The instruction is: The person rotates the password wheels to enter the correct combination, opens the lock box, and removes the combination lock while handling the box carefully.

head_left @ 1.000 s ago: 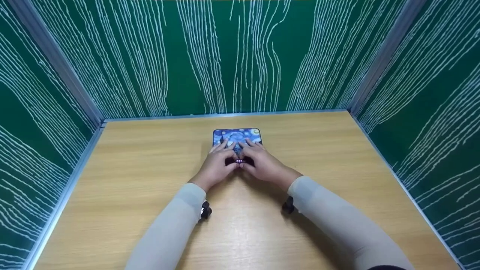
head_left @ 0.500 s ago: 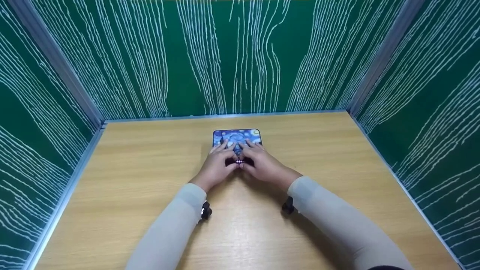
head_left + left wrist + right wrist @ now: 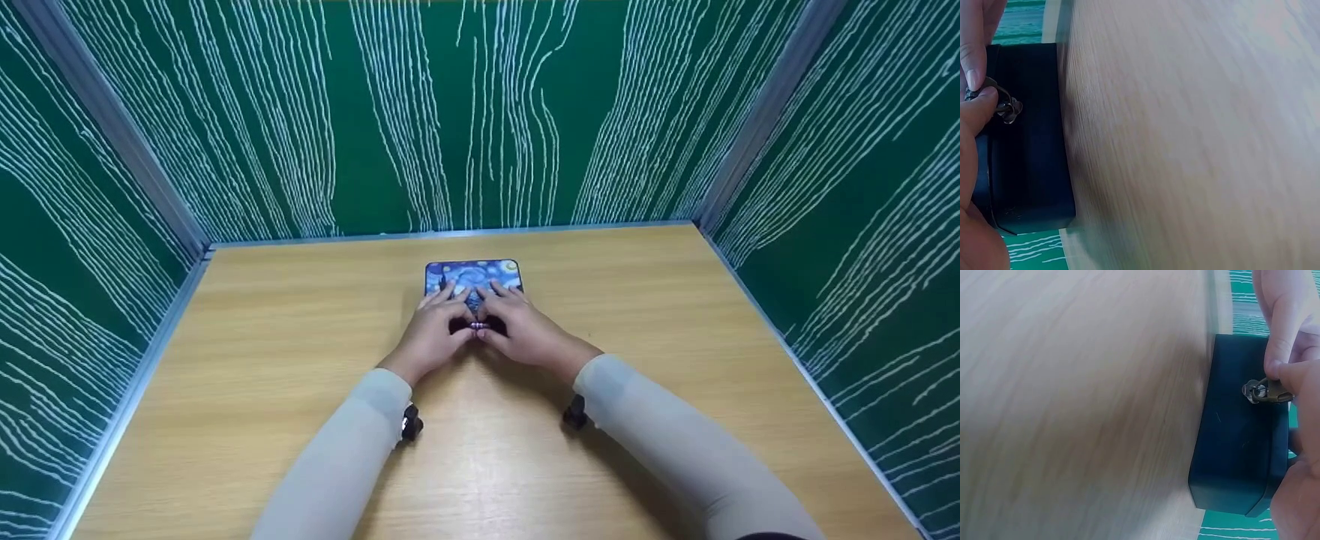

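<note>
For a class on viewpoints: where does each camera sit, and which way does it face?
Head: head-worn, facing forward and down at the box; left hand, right hand, sleeves show.
Left wrist: on that wrist, facing the box's front; left hand low, right above.
Right wrist: likewise; right hand low, left above.
Both wrist views share the padlock.

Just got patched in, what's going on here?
A person's left hand and right hand are pinching a small padlock at the front of a dark box on a wooden table. The padlock is looped through the metal clasp. The picture-covered lid is down; whether the padlock is locked, I can't tell.
</note>
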A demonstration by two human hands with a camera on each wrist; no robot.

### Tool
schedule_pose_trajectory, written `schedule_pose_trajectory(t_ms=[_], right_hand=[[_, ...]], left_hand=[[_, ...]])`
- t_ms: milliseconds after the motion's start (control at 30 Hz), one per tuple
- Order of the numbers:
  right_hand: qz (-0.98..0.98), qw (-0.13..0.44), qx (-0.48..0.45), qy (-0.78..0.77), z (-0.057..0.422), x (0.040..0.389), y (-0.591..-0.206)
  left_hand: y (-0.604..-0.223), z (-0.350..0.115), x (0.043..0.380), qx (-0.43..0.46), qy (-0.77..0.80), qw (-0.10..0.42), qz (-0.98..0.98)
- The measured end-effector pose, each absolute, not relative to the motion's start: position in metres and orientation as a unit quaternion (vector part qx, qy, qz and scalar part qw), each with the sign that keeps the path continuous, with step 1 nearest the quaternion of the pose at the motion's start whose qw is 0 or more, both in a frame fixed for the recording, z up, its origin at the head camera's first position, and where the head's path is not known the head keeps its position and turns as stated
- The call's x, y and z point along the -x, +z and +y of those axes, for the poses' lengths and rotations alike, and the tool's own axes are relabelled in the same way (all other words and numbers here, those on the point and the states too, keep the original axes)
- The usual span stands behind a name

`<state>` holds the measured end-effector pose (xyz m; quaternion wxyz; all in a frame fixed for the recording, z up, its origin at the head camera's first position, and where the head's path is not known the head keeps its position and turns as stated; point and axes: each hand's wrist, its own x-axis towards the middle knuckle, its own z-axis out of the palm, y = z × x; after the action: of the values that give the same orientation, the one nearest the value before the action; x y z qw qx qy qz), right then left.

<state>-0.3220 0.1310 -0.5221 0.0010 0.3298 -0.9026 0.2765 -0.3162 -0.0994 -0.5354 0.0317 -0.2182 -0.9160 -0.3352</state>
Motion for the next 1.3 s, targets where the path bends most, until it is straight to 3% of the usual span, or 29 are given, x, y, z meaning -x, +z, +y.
schedule_pose_trajectory(t_ms=[900,1300], right_hand=[[-0.903,0.007,-0.329,0.275,0.1308,0.3249,-0.5212],[-0.910,-0.018,-0.311,0.275,0.1297,0.3194,-0.5199]], left_hand=[[-0.5339,-0.0986,0.3175,0.215,-0.330,0.035,-0.918],[-0.5357,-0.0995,0.3140,0.211,-0.330,0.029,-0.920]])
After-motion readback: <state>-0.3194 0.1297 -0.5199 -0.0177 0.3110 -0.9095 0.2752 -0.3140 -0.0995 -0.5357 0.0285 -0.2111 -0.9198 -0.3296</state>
